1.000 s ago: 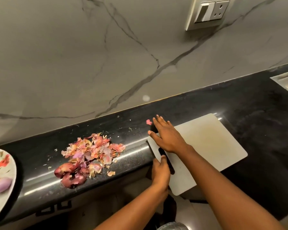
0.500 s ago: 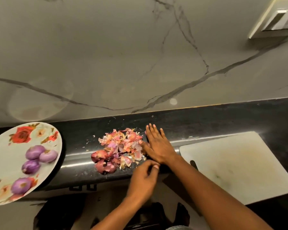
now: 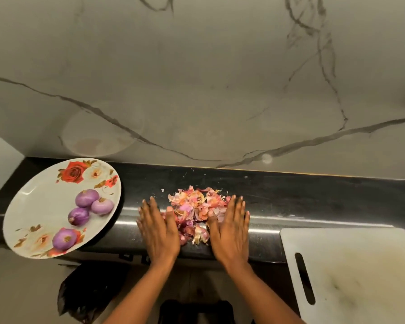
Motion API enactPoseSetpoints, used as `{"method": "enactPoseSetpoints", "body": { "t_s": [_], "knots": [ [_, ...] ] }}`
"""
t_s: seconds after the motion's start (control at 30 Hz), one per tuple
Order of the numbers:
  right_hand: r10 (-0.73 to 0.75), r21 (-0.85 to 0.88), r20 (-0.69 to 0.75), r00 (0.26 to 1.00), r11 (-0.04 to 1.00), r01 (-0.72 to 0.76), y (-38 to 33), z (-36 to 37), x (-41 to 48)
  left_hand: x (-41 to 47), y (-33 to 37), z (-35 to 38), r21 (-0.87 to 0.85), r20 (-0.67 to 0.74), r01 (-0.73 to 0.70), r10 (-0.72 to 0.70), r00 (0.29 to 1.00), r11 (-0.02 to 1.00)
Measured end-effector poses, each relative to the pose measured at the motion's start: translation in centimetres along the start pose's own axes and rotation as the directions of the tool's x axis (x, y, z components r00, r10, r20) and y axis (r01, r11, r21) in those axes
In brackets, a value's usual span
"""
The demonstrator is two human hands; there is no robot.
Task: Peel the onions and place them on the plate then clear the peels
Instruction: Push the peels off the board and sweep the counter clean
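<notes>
A pile of pink and red onion peels (image 3: 195, 208) lies on the black counter (image 3: 313, 202) near its front edge. My left hand (image 3: 158, 226) lies flat with straight fingers against the pile's left side. My right hand (image 3: 230, 226) lies flat the same way against its right side. The peels sit between the two hands. At the left a white plate with red flowers (image 3: 38, 199) holds several peeled purple onions (image 3: 87, 198).
A white cutting board (image 3: 355, 272) with a handle slot lies at the right and overhangs the counter's front edge. A dark bag (image 3: 87, 293) hangs below the counter at the left. A grey marble wall (image 3: 197, 90) rises right behind the counter.
My left hand rose from the counter's front edge to lie flat at the pile's left. My right hand stays on the pile's right. The view shifted left, bringing the whole plate into sight.
</notes>
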State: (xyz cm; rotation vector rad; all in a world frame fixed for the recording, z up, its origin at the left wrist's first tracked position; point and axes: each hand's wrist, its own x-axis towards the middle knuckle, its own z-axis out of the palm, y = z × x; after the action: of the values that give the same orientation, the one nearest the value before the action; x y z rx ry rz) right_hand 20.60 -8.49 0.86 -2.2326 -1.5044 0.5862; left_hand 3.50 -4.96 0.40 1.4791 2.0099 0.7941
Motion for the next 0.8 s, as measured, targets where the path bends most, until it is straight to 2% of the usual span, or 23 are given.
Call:
{"method": "enactPoseSetpoints", "body": {
  "t_s": [0.13, 0.27, 0.33, 0.43, 0.53, 0.67, 0.73, 0.8],
  "knots": [
    [-0.068, 0.073, 0.027, 0.997, 0.995, 0.066, -2.1, 1.0, 2.3, 1.4, 2.0, 1.8, 0.020, 0.081, -0.028, 0.027, 0.996, 0.999],
    [-0.179, 0.198, 0.062, 0.982, 0.966, 0.164, -2.2, 0.1, 4.7, 2.1, 3.5, 2.6, -0.171, 0.141, -0.114, 0.139, 0.980, 0.979],
    [-0.123, 0.174, -0.018, 0.992, 0.977, 0.124, -1.2, -1.6, 6.3, 3.0, 3.3, 1.8, -0.244, 0.102, -0.124, 0.153, 0.983, 0.962],
    [-0.009, 0.069, -0.112, 0.994, 0.997, 0.017, 1.7, -4.3, 9.6, 5.2, 1.6, -0.1, -0.143, 0.015, -0.097, 0.100, 0.995, 0.985],
    [-0.021, -0.042, -0.004, 1.000, 0.999, 0.021, 3.1, -4.7, 11.4, 7.1, -0.5, -1.4, 0.020, 0.105, -0.055, 0.053, 0.993, 0.998],
    [-0.184, -0.127, 0.169, 0.968, 0.970, 0.206, 1.2, -2.9, 11.0, 7.1, 0.3, -0.3, 0.073, 0.272, -0.230, 0.203, 0.941, 0.970],
    [-0.272, -0.079, 0.271, 0.923, 0.950, 0.303, -0.6, -2.5, 10.1, 6.8, 1.7, 0.4, 0.032, 0.352, -0.283, 0.254, 0.901, 0.959],
    [-0.298, 0.070, 0.350, 0.888, 0.954, 0.292, -2.0, -2.6, 9.5, 6.4, 3.0, 0.6, -0.057, 0.437, -0.274, 0.271, 0.858, 0.960]
  ]
}}
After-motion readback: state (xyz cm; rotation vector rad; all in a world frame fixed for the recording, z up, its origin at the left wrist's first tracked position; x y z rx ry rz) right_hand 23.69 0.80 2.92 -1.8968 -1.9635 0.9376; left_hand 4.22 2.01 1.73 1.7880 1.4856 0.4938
